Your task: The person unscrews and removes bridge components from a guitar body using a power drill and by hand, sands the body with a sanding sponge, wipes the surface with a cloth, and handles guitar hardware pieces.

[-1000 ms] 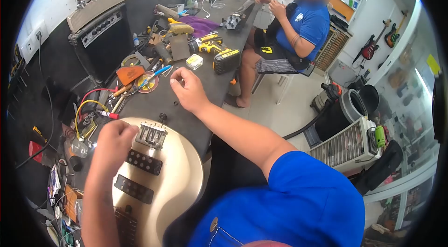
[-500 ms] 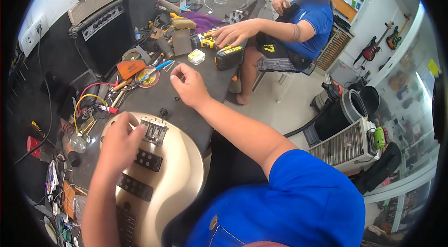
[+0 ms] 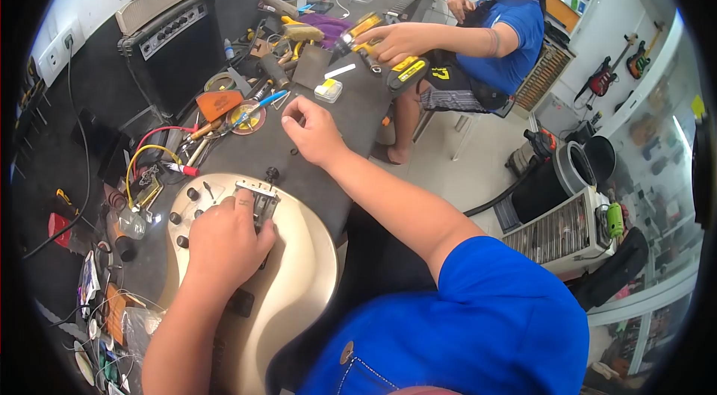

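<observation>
A cream guitar body point(image 3: 299, 246) with black knobs lies on the dark workbench point(image 3: 321, 190). My left hand point(image 3: 231, 242) is over its metal bridge point(image 3: 265, 204), fingertips at the bridge's edge; whether it holds anything is hidden. Beyond the body, my right hand point(image 3: 314, 132) hovers over the bench with fingers curled and thumb against them; anything between them is too small to make out. A small black ring point(image 3: 293, 151) lies beside this hand.
Across the bench corner a seated person point(image 3: 515, 44) holds a yellow cordless drill point(image 3: 407, 74). Tools, cables and a blue pen point(image 3: 267, 101) crowd the left side, near a black amplifier point(image 3: 175, 59). A clear small box point(image 3: 328, 90) stands beyond my right hand.
My left hand has moved right onto the bridge. The other person has reached out and lifted the drill from the bench. My right hand keeps its curled pose.
</observation>
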`<state>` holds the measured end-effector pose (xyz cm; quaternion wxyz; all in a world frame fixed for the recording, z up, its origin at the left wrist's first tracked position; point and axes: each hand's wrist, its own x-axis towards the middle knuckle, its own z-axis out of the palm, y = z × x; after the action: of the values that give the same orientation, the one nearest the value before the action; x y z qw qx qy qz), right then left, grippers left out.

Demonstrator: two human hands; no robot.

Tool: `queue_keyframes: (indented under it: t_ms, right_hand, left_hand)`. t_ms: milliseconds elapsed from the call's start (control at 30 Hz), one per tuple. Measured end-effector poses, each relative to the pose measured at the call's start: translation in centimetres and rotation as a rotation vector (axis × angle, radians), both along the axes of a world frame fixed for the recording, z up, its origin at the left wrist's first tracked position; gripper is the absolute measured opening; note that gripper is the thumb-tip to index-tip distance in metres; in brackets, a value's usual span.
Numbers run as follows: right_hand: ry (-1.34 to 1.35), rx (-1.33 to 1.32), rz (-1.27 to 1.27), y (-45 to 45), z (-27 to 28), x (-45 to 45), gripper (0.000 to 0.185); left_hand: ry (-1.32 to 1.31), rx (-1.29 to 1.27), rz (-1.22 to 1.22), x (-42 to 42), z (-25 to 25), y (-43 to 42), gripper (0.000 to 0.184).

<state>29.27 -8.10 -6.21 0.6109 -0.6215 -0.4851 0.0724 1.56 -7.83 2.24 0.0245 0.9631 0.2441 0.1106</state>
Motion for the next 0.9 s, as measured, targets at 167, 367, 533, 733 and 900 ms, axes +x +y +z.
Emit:
queue_keyframes:
  t_ms: [167, 367, 533, 733, 900]
  right_hand:
    - [-0.030, 0.020, -0.020, 0.4, -0.4, 0.2, 0.016]
    - [-0.013, 0.028, -0.009, 1.0, -0.6, 0.7, 0.015]
    - [0.002, -0.051, -0.010, 0.3, -0.1, 0.8, 0.018]
    - [0.000, -0.003, -0.040, 0.4, 0.1, 0.4, 0.020]
    - [0.046, -0.004, -0.010, 0.2, 0.0, 0.3, 0.020]
  left_hand:
    - [-0.046, -0.049, -0.043, 0.2, -0.1, 0.2, 0.039]
    - [-0.030, -0.113, -0.056, -0.2, -0.4, 0.7, 0.025]
    - [-0.059, -0.127, -0.070, 0.0, -0.4, 0.2, 0.021]
    - [-0.099, -0.164, -0.075, 0.4, -0.2, 0.3, 0.017]
    - [-0.263, -0.271, -0.117, 0.1, -0.1, 1.6, 0.012]
